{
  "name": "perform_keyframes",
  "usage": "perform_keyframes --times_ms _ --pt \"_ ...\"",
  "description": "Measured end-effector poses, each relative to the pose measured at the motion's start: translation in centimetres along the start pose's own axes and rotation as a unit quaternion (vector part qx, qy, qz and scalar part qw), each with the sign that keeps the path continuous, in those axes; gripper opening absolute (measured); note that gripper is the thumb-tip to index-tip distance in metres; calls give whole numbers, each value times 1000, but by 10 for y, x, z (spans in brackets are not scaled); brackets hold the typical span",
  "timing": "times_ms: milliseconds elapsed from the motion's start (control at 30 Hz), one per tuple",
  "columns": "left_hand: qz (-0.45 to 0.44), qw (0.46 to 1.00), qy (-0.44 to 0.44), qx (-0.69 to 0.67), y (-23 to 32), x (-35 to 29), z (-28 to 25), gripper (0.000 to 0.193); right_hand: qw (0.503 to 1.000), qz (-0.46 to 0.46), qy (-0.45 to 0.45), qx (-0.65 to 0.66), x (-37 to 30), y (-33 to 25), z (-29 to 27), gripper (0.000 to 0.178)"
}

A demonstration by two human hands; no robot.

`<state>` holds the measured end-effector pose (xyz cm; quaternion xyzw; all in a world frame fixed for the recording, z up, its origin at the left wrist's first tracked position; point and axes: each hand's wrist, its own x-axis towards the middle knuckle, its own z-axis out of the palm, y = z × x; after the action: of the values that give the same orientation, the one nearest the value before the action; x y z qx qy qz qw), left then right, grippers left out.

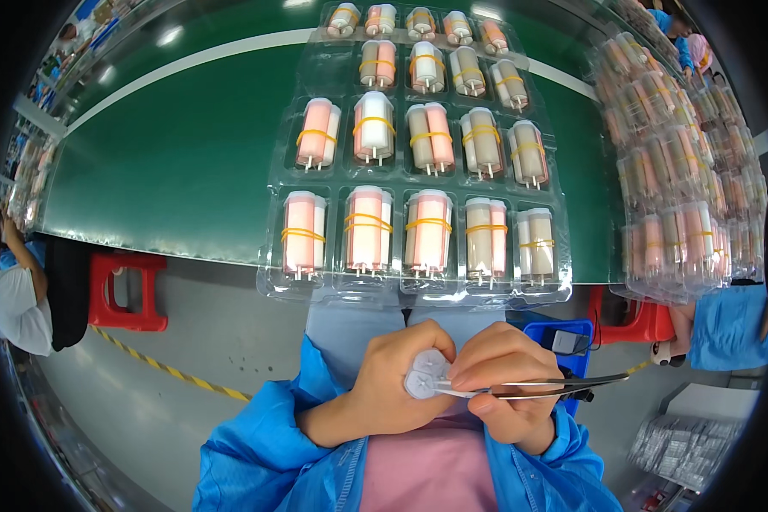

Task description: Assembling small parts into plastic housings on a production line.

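The left hand (391, 375), its grip closed round a whitish lobed cap (425, 373) above the lap (347, 331), should brace it firmly while the right hand (505, 369), its grip pinching metal tweezers (572, 381), steers the tips gently, apart from the blister tray (337, 290) on the green bench (175, 175).

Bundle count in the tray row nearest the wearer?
5: leftmost bundle, second bundle, middle bundle, fourth bundle, rightmost bundle. None seems hidden in that row.

underside of white cap (421, 381) hidden in left hand (390, 378), tweezer tips (465, 393) too small to tell, shirt (427, 469) cut off below
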<state>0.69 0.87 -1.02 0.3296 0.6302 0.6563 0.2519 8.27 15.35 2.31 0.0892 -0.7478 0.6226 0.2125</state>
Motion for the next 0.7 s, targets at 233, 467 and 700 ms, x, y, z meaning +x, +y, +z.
perform_keyframes --times_ms 233,467,700 --pt "25 999 7 25 1 1 0 27 999 -3 -25 -28 3 -1 4 16" --pt "28 998 33 53 3 2 0 26 998 -27 -23 -48 6 -1 7 16" --pt "35 996 43 65 2 2 0 26 998 -8 -20 -51 5 -2 7 16"
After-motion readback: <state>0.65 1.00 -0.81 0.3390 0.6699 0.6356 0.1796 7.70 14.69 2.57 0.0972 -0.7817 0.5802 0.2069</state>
